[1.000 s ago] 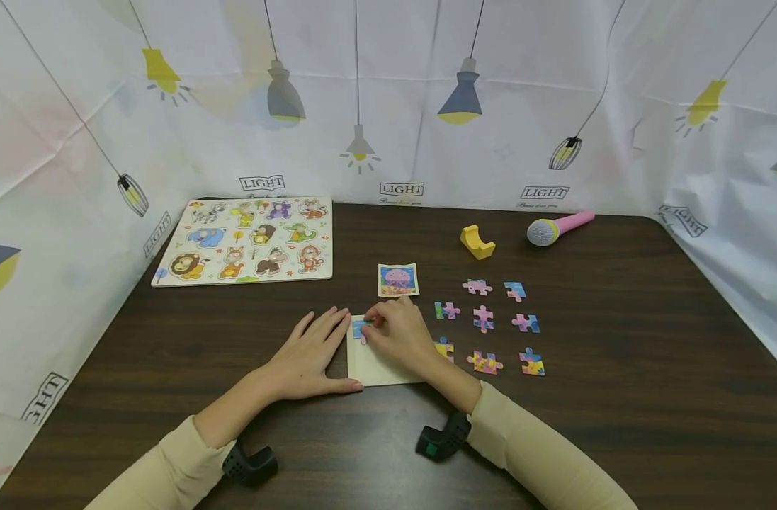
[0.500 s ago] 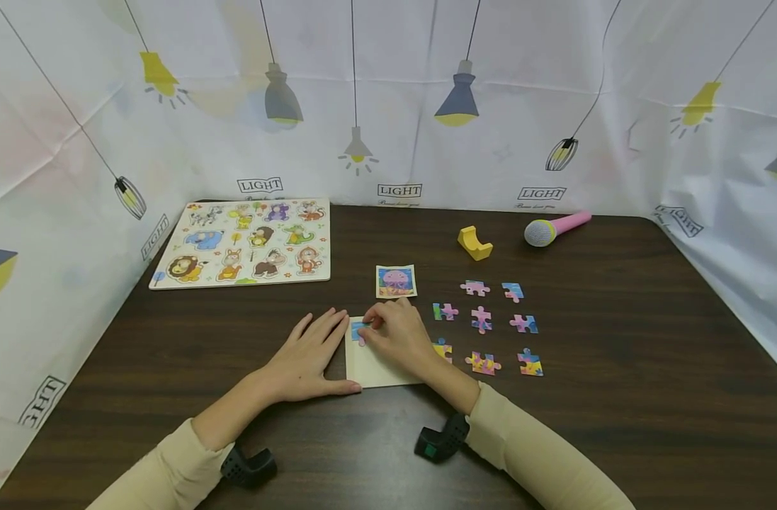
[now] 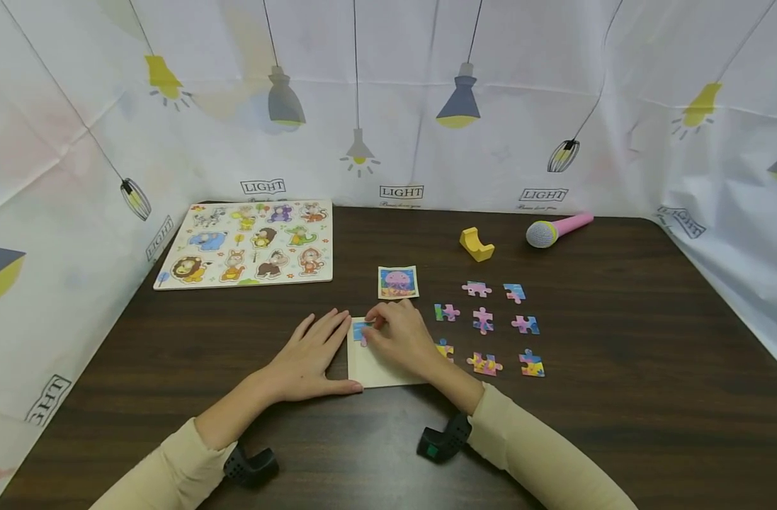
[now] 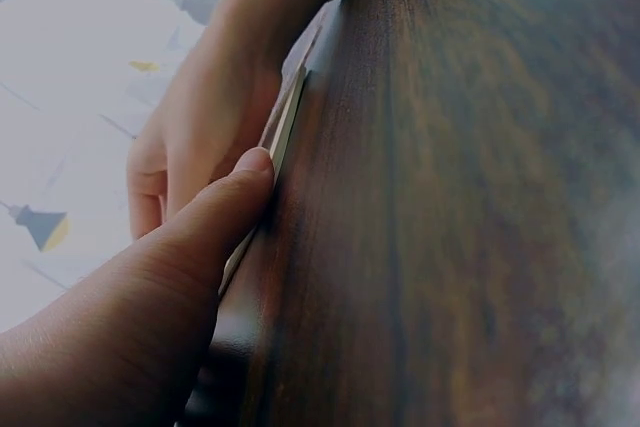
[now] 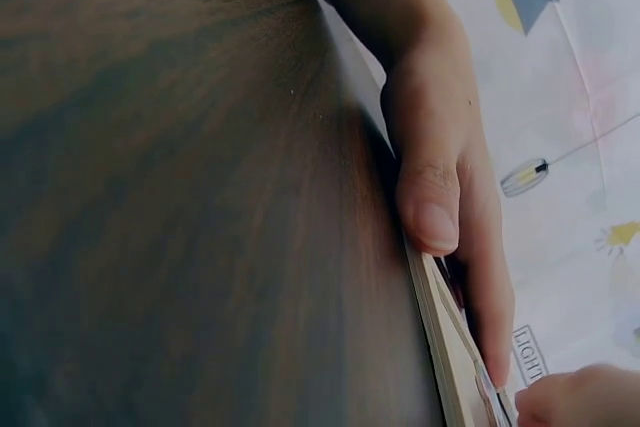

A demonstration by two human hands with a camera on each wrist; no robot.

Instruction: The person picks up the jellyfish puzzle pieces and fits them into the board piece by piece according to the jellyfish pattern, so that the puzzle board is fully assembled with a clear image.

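Note:
A pale square puzzle board (image 3: 378, 370) lies on the dark table in front of me. My left hand (image 3: 308, 359) rests flat at its left edge, fingers straight and spread, thumb at the near left corner. In the left wrist view that thumb (image 4: 235, 197) touches the board's edge (image 4: 290, 112). My right hand (image 3: 397, 336) bends over the board, thumb and forefinger pinching a blue and pink jigsaw piece (image 3: 360, 331) at the far left corner. Part of the piece is hidden under the fingertips. Right of the board lie several loose jigsaw pieces (image 3: 482, 320).
A small jellyfish picture card (image 3: 398, 282) lies just beyond the board. An animal peg board (image 3: 251, 244) is at the back left. A yellow curved block (image 3: 477, 244) and a pink toy microphone (image 3: 559, 230) lie at the back right, before a lamp-print curtain (image 3: 388, 92).
Both hands keep nearly the same places. My right fingertips shift very slightly over the jigsaw piece at the corner; the whole view drifts a little with the head.

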